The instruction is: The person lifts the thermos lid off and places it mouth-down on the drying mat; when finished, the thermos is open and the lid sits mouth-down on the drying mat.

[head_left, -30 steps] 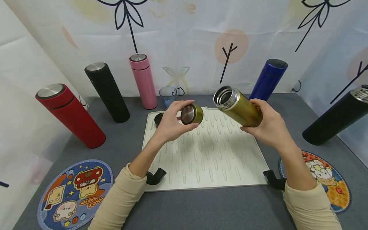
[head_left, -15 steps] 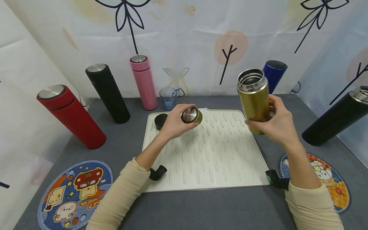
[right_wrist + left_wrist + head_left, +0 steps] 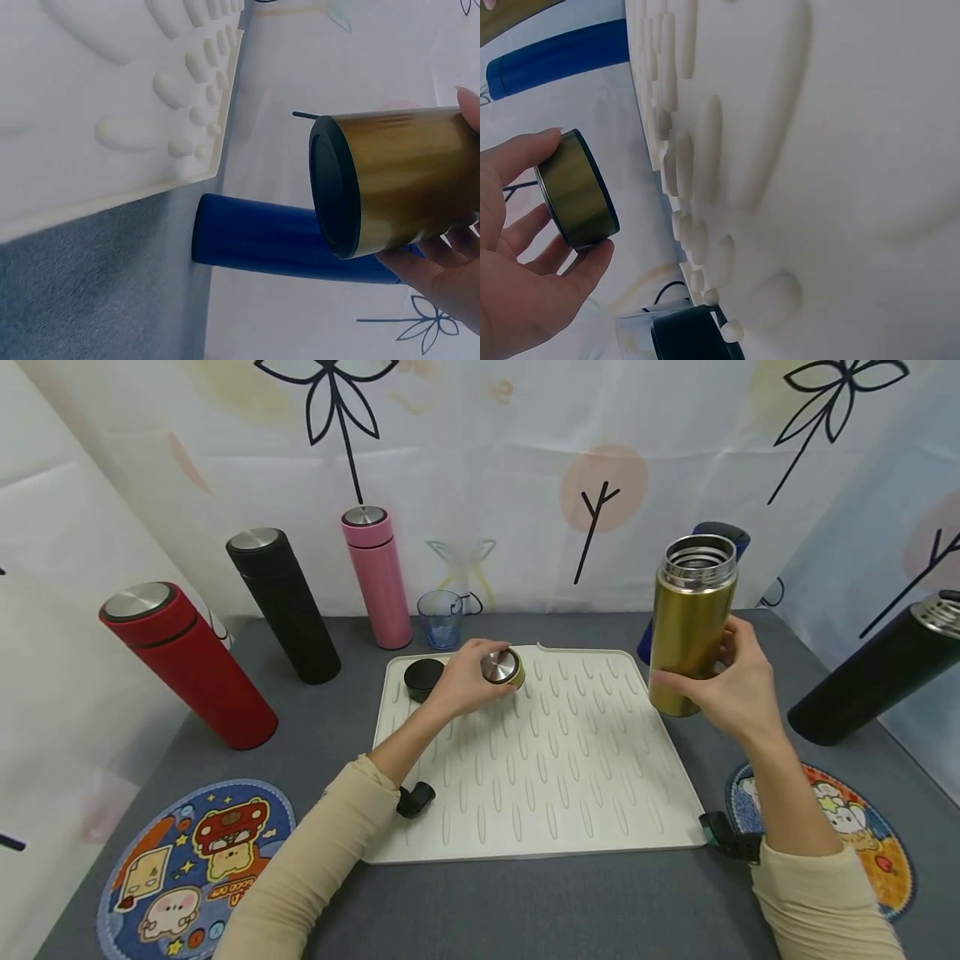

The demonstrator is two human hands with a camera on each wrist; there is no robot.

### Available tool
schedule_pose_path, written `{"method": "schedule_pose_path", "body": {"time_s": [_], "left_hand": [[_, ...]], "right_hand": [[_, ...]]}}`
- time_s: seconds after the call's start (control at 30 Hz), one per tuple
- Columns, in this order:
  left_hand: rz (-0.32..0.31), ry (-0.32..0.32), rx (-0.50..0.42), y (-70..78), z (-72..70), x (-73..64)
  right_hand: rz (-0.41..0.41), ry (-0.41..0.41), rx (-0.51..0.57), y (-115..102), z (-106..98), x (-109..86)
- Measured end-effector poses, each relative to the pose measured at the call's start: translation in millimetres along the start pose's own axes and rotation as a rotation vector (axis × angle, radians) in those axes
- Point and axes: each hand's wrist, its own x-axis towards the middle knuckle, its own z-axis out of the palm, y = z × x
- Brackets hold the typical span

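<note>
A gold thermos bottle (image 3: pixel 690 627) stands upright in the grip of my right hand (image 3: pixel 731 685), its steel mouth uncovered. In the right wrist view its dark base (image 3: pixel 334 187) shows apart from the table. My left hand (image 3: pixel 468 681) pinches the gold thermos lid (image 3: pixel 577 191) between thumb and fingers, with the lid's steel top (image 3: pixel 498 667) facing up and toward the head camera. That lid is above the back of the cream drying mat (image 3: pixel 540 793). Beside the left hand a black round cap (image 3: pixel 423 678) lies on the mat's back left corner.
At the back left stand a red thermos (image 3: pixel 187 668), a black thermos (image 3: pixel 285 606) and a pink thermos (image 3: pixel 377 578), plus a small clear glass (image 3: pixel 441 620). A blue thermos (image 3: pixel 255 232) is partly hidden behind the gold bottle. Another black thermos (image 3: pixel 870 672) stands at right. Round patterned mats (image 3: pixel 198 868) flank the drying mat.
My right hand has brought the gold bottle from a tilt toward the left to upright, and moved it right. The left hand with the lid has shifted slightly, lowering toward the drying mat.
</note>
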Motion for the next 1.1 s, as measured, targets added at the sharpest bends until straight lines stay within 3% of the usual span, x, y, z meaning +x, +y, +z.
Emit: {"method": "schedule_pose_path", "body": {"time_s": [0.2, 0.47, 0.67, 0.73, 0.93, 1.1], "left_hand": [[-0.022, -0.01, 0.027, -5.1, 3.5, 5.2], [-0.065, -0.055, 0.051, -7.6, 7.5, 11.6], [-0.096, -0.072, 0.069, -9.3, 9.2, 15.6], [-0.097, -0.076, 0.082, -10.3, 10.1, 16.9], [-0.082, -0.078, 0.097, -9.2, 11.5, 18.9], [-0.091, -0.083, 0.09, -8.4, 12.2, 20.0]], "right_hand": [[0.055, 0.01, 0.03, 2, -7, -1.0], [0.176, 0.08, 0.053, 28, -12, -0.3], [0.18, 0.156, -0.007, 143, -12, 33.4], [0.175, 0.167, -0.013, 167, -12, 40.0], [0.247, 0.178, -0.001, 151, -14, 33.6], [0.255, 0.192, -0.008, 143, -15, 31.8]]}}
